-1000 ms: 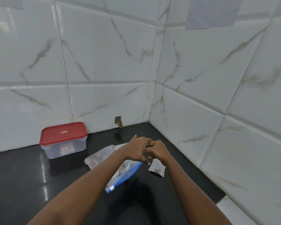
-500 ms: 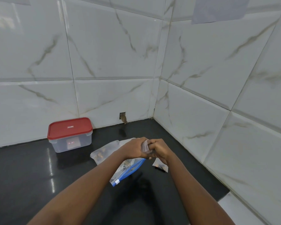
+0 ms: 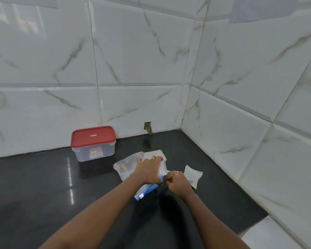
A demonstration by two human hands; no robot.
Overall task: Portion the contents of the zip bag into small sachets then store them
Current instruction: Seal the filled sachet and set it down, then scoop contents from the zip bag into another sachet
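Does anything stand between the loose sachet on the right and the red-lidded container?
Yes: the red lid covers the container, and the left hand, right hand and zip bag lie between it and the sachet.

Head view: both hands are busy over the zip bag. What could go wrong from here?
1. The left hand and right hand hold a clear sachet over the zip bag; whether it is sealed is unclear, so a slip might spill pieces onto the black counter.
2. The loose sachet lies close beside the right hand and could be knocked.
3. The container has its red lid on, so storing will need a free hand.
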